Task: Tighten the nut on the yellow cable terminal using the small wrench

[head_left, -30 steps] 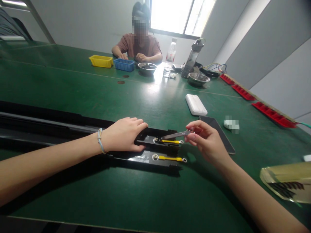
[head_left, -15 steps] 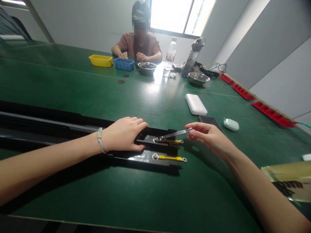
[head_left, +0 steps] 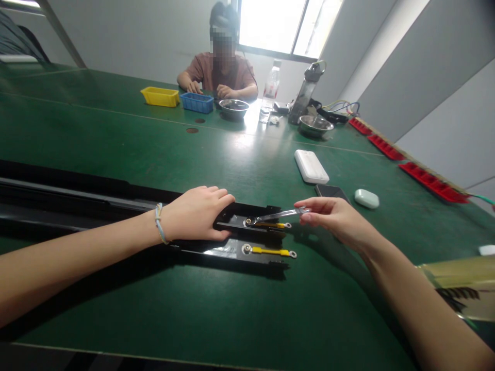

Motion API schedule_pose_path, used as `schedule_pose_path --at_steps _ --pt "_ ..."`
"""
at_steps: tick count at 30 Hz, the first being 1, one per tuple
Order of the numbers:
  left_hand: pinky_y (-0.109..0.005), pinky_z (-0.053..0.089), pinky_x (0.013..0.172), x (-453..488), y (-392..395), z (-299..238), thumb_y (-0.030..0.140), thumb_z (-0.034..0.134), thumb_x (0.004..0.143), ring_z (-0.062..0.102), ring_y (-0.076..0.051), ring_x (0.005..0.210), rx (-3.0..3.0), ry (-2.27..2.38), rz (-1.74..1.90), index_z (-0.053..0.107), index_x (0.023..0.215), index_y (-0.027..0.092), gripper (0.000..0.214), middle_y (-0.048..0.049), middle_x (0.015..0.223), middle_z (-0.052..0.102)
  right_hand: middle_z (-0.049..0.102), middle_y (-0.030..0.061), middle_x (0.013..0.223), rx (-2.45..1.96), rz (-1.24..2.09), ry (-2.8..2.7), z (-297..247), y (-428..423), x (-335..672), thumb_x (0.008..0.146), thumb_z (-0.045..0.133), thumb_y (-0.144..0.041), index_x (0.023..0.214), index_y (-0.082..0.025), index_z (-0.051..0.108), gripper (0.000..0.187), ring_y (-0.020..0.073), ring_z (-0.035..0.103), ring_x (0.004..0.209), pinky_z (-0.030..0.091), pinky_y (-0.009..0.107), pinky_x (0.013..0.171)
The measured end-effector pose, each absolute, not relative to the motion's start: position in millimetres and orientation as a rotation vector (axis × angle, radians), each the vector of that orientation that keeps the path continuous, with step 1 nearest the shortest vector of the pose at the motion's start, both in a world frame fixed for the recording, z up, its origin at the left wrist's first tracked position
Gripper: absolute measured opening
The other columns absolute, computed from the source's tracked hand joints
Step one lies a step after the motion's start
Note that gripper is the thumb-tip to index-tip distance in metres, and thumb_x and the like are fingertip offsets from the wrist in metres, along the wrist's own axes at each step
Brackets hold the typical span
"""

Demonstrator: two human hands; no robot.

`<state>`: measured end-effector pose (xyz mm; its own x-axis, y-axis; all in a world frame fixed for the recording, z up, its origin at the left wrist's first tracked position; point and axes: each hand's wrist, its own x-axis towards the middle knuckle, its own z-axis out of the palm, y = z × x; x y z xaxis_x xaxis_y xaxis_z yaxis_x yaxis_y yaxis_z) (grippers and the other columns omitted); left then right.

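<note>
Overhanging rail end (head_left: 251, 209): wrench (head_left: 280, 214)

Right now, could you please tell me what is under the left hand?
Black channel rails show on both sides of the left hand; what its palm and fingers cover is hidden, so I cannot tell whether anything else lies there.

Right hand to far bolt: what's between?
Head view: a wrench, pinched in the right hand, spans it; just below in the picture, a yellow lead extends from the far bolt.
</note>
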<state>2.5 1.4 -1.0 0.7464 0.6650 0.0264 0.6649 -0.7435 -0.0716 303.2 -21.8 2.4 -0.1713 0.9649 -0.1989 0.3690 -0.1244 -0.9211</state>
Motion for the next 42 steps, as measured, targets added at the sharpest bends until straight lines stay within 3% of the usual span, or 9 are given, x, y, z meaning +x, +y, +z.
schedule_pose_path --at_steps 11,16,23,30,42 --pt "-0.034 0.045 0.073 2.7 1.4 -1.5 0.052 0.056 0.074 0.058 -0.022 0.081 -2.858 -1.087 0.002 0.054 0.111 0.016 0.052 -0.0071 0.094 0.062 0.068 0.0031 0.064 -1.411 1.125 -1.696 13.0 -34.6 289.7 0.051 0.085 -0.033 0.07 -0.018 0.071 0.027 0.0155 0.061 0.056 0.051 0.027 0.052" --pt "-0.033 0.045 0.075 3.7 1.2 -1.1 0.053 0.056 0.074 0.058 -0.022 0.083 -2.856 -1.105 0.017 0.053 0.112 0.017 0.052 -0.0073 0.096 0.062 0.065 0.0023 0.061 -1.368 1.079 -1.699 12.4 -38.4 282.0 0.051 0.084 -0.033 0.065 -0.018 0.068 0.026 0.0135 0.056 0.052 0.046 0.025 0.046" --pt "-0.035 0.046 0.075 3.8 0.3 0.4 0.051 0.056 0.075 0.058 -0.023 0.083 -2.853 -1.099 0.033 0.053 0.112 0.014 0.053 -0.0073 0.096 0.061 0.063 0.0006 0.059 -1.396 1.02 -1.681 11.0 -33.9 283.6 0.06 0.078 -0.032 0.071 -0.017 0.069 0.021 0.0115 0.052 0.049 0.042 0.025 0.046" --pt "-0.036 0.047 0.076 3.6 0.9 0.1 0.052 0.055 0.075 0.058 -0.023 0.083 -2.858 -1.093 0.02 0.053 0.113 0.014 0.053 -0.0078 0.096 0.061 0.057 -0.0024 0.052 -1.423 0.943 -1.735 2.4 -27.2 288.9 0.072 0.068 -0.035 0.09 -0.014 0.07 0.027 0.0114 0.049 0.047 0.036 0.025 0.047" --pt "-0.035 0.047 0.076 3.4 1.1 -0.5 0.053 0.056 0.074 0.059 -0.024 0.085 -2.852 -1.098 0.036 0.054 0.112 0.015 0.054 -0.0073 0.096 0.061 0.059 -0.0005 0.053 -1.511 0.829 -1.914 -2.1 -23.1 296.1 0.077 0.061 -0.036 0.095 -0.013 0.07 0.03 0.0124 0.049 0.049 0.037 0.026 0.05"
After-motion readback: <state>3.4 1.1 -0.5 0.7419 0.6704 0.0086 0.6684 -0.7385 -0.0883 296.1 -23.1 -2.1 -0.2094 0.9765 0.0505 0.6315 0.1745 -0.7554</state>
